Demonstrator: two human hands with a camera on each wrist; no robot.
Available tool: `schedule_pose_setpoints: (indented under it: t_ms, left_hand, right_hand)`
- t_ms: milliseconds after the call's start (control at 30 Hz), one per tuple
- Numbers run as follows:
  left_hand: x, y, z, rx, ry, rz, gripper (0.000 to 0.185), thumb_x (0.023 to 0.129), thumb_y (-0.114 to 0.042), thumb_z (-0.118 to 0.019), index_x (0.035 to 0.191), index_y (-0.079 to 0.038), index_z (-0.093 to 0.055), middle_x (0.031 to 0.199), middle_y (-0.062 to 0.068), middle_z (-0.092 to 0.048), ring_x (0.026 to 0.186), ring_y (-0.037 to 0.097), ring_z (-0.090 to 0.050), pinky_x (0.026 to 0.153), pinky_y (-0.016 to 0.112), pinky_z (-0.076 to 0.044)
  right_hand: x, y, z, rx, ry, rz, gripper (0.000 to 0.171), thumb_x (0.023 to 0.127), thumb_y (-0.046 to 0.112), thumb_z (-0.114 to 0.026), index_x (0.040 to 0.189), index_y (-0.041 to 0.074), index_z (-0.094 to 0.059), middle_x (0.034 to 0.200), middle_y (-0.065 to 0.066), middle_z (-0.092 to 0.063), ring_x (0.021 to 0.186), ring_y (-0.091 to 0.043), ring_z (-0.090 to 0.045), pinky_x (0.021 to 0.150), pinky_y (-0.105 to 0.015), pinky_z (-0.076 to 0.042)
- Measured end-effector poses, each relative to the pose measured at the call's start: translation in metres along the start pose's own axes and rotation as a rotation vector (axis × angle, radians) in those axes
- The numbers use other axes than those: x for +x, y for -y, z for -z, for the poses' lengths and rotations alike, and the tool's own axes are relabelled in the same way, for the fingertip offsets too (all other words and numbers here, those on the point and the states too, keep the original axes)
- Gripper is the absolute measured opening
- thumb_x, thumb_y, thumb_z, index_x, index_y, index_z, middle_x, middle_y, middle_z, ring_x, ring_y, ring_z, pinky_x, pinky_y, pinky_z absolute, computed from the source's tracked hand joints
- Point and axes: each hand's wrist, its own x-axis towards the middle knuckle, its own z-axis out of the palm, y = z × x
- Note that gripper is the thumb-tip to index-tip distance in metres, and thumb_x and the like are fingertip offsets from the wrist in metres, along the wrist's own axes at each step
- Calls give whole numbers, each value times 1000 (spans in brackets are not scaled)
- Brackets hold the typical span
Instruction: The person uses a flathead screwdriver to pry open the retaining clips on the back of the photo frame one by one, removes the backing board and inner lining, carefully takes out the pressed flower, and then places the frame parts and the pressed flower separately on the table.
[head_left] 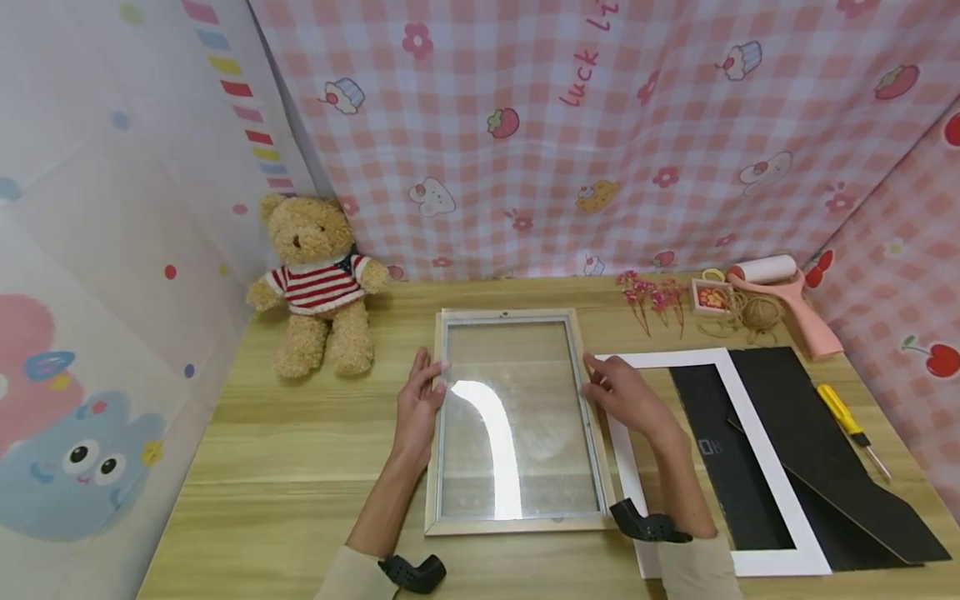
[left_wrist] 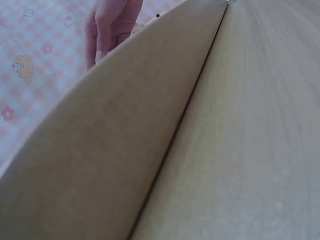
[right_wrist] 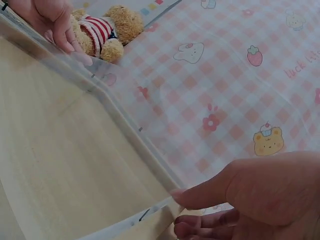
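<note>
A rectangular pale wooden frame [head_left: 431, 467] lies on the table, its long sides running away from me. A clear sheet [head_left: 540, 433] spans it, with a bright curved reflection. At the left side, my left hand [head_left: 417, 408] holds the sheet's edge, thumb and forefinger at the rim. My right hand [head_left: 626, 396] pinches the opposite edge; in the right wrist view its thumb [right_wrist: 210, 192] is on top and its fingers are curled below. There the sheet reaches past the frame's metal-lined inner edge. In the left wrist view the frame's wooden side [left_wrist: 125, 110] fills much of the picture.
To the right lie a white mat border [head_left: 757, 450], black backing boards [head_left: 795, 392] and a yellow screwdriver [head_left: 842, 410]. Behind them are dried flowers [head_left: 652, 293], a ball of twine [head_left: 761, 313] and a pink lint roller [head_left: 806, 312]. A teddy bear [head_left: 318, 283] sits back left.
</note>
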Motion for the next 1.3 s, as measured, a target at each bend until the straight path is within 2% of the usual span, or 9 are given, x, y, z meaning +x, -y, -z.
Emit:
schedule_pose_setpoints:
  t_ms: [233, 300, 433, 567, 733, 933, 1100, 1167, 1300]
  left_hand:
    - [1, 0, 0, 0, -7, -13, 38, 106, 14, -49, 143, 20, -56, 184, 19, -15, 171, 38, -13, 138, 49, -16]
    - [0, 0, 0, -2, -13, -14, 37, 106, 14, -49, 142, 21, -55, 183, 20, -17, 171, 38, -14, 138, 48, -16]
    - [-3, -1, -2, 36, -8, -51, 38, 108, 13, -46, 144, 22, -52, 181, 24, -22, 169, 41, -17, 138, 51, -17]
    - [-7, -2, -6, 185, 24, -95, 43, 114, 4, -43, 154, 17, -47, 181, 23, -22, 169, 43, -18, 137, 55, -18]
    - [-10, -6, -11, 416, 86, -92, 62, 121, -32, -36, 168, 8, -32, 185, 18, -10, 171, 39, -8, 139, 57, -8]
    - [-10, -11, -13, 509, 151, -54, 74, 120, -49, -23, 174, 1, -14, 185, 18, 1, 171, 39, 8, 137, 60, 6]
    - [-11, -16, -9, 466, 207, -16, 71, 119, -51, -8, 177, -10, -8, 185, 14, 2, 169, 43, 12, 136, 63, 10]
    - [-7, -8, -4, 407, 229, -20, 73, 118, -57, -8, 178, -17, -11, 186, 9, -1, 169, 44, 13, 134, 67, 12]
    - [-4, -3, -3, 275, 260, -40, 77, 117, -62, -15, 178, -16, -13, 186, 7, -3, 170, 40, 10, 134, 66, 9]
  right_hand:
    - [-1, 5, 2, -1, -32, 47, 35, 108, 4, -65, 135, -17, -67, 105, -23, -67, 92, -30, -66, 75, -35, -53]
    - [-3, 6, 4, 22, -9, 41, 35, 109, 4, -63, 136, -18, -66, 108, -24, -71, 94, -29, -68, 76, -34, -55]
    - [-7, 9, 8, 97, 85, 11, 44, 113, 4, -56, 149, -21, -53, 99, -18, -73, 82, -22, -65, 68, -28, -51]
    - [-10, 12, 11, 120, 162, 7, 50, 114, 1, -51, 156, -23, -40, 85, -10, -63, 70, -13, -52, 62, -26, -42]
    - [-11, 14, 12, 81, 153, 20, 50, 111, -2, -51, 154, -26, -39, 86, -8, -60, 70, -11, -49, 61, -26, -41]
    - [-14, 17, 16, 83, 147, 13, 52, 107, -8, -51, 154, -26, -39, 86, -9, -63, 74, -12, -50, 61, -25, -44]
    - [-16, 20, 19, 110, 159, -5, 53, 108, -8, -52, 156, -25, -37, 88, -10, -63, 76, -13, -51, 63, -25, -45]
    - [-17, 21, 20, 112, 157, -8, 54, 107, -9, -52, 156, -25, -37, 88, -11, -64, 76, -13, -52, 64, -25, -45]
    - [-18, 23, 22, 119, 152, -10, 55, 107, -9, -54, 156, -24, -38, 90, -12, -65, 77, -14, -52, 64, -25, -46]
